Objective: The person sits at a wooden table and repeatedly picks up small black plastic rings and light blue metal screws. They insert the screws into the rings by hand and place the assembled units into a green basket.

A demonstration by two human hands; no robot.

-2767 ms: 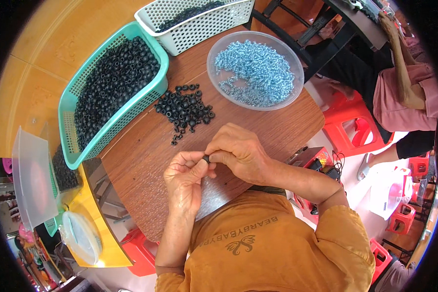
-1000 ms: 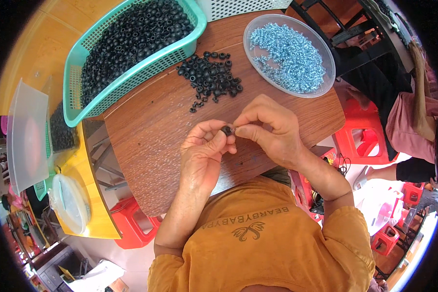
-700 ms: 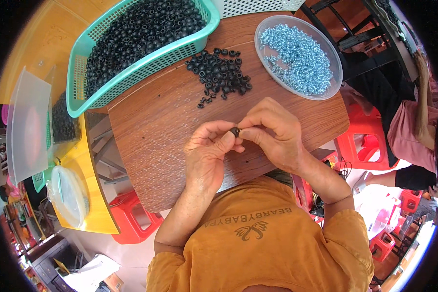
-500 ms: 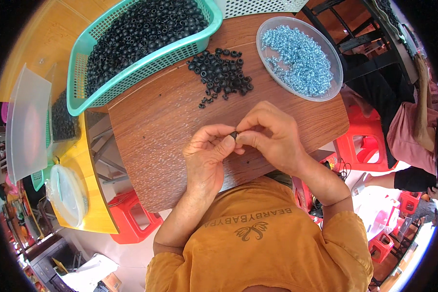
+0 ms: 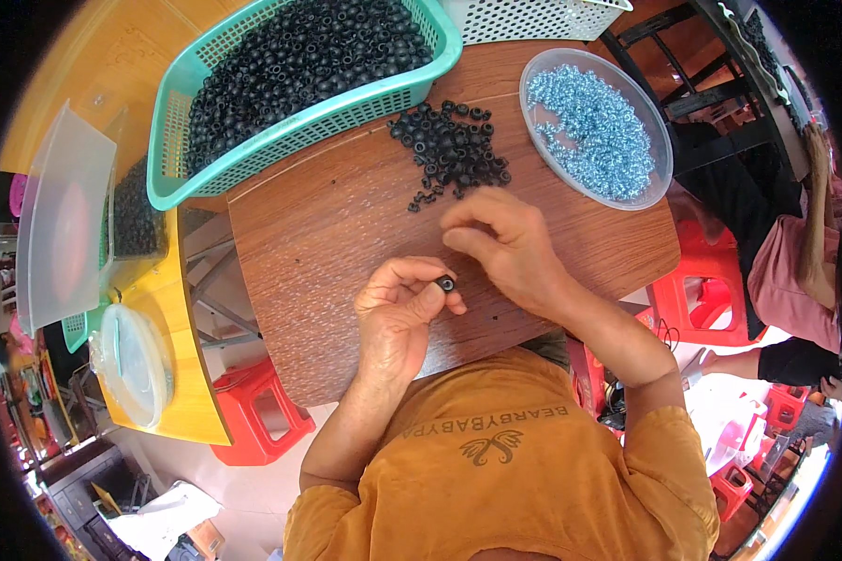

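Between the thumb and fingers of my left hand is a small black hollow part, with its round opening showing. My right hand is apart from it, over the table just below a loose pile of small black ring-like parts. Its thumb and bent forefinger stand apart, and nothing shows between them. To the right of the pile, a round clear plastic dish holds many tiny shiny light-blue pieces; their exact kind is too small to make out.
A turquoise perforated basket full of black parts stands at the far left of the brown wooden table. Behind is a white perforated basket. Red stools flank the table. Another person's pink-clothed leg is at right.
My right hand has let go of the black part and moved up toward the pile. My left hand keeps hold of the part. The whole view has shifted slightly.
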